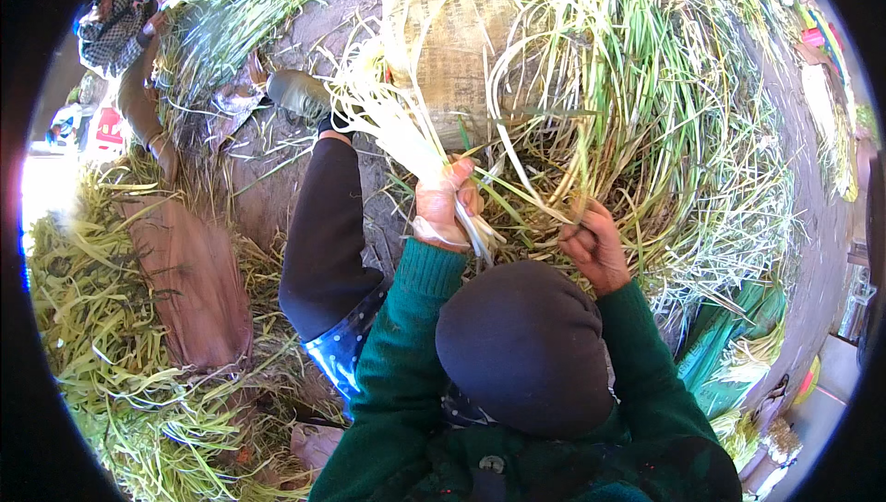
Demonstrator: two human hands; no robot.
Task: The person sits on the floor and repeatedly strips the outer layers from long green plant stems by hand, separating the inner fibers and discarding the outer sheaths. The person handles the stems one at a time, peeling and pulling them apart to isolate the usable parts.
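Observation:
My left hand [446, 201] is closed around a bundle of pale, long-stalked plants [394, 125], whose white stalks fan out towards the upper left; short white ends stick out below the fist. My right hand [590, 242] has its fingers bent and pinched on the end of a few thin stalks [540, 206] to the right of the bundle. Beyond both hands lies a woven sack [443, 52] with printing, partly covered by stalks. A large heap of long green and pale stalks [644, 80] spreads from the sack to the right.
A brown wooden board or log [190, 280] lies left among yellow-green leaves [90, 294]. My shoe [301, 95] rests near the sack. Another person [124, 31] is at the upper left beside a green heap [228, 24]. Green sacking [727, 336] lies at the right.

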